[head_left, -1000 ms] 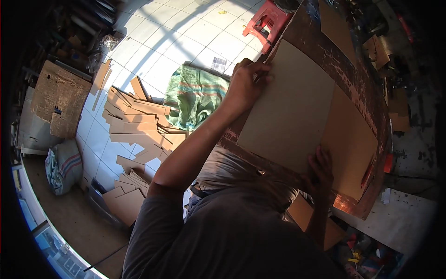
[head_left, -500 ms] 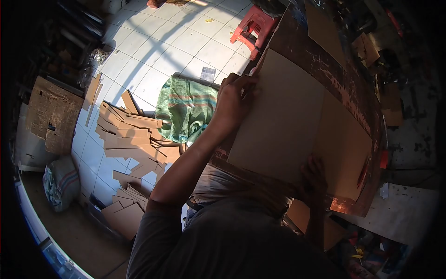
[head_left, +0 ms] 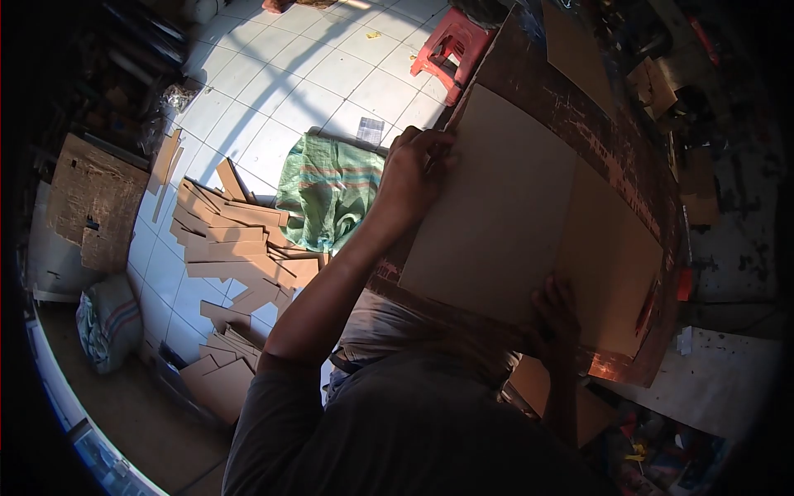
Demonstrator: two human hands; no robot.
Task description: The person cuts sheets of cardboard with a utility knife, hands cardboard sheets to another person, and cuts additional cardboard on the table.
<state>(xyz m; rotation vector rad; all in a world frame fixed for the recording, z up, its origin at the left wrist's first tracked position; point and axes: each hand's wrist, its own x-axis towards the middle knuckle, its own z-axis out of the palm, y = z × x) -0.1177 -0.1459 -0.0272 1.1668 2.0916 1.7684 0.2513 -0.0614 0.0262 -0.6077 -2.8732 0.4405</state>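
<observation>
A greyish cardboard sheet (head_left: pixel 492 198) lies on a worn brown board (head_left: pixel 608 157) in front of my body. Beside it, along a straight seam, is a browner cardboard piece (head_left: pixel 612 264); which of the two overlaps the other I cannot tell. My left hand (head_left: pixel 416 172) is at the grey sheet's left edge, fingers curled and closed on it. Low down near the seam, my right hand (head_left: pixel 554 318) rests with its fingers stretched out and slightly apart on the cardboard. Shadow covers much of this hand. Near the board's right edge lies a thin red object (head_left: pixel 649 307).
Loose cardboard pieces (head_left: pixel 236 240) are heaped on the tiled floor at left, next to a green woven sack (head_left: pixel 327 194). A red plastic stool (head_left: pixel 455 51) stands beyond the board. Another cardboard sheet (head_left: pixel 577 54) lies at the board's far end.
My left hand has shifted slightly left, and the grey sheet's left edge has moved a little the same way. My right hand's fingers have slid up slightly.
</observation>
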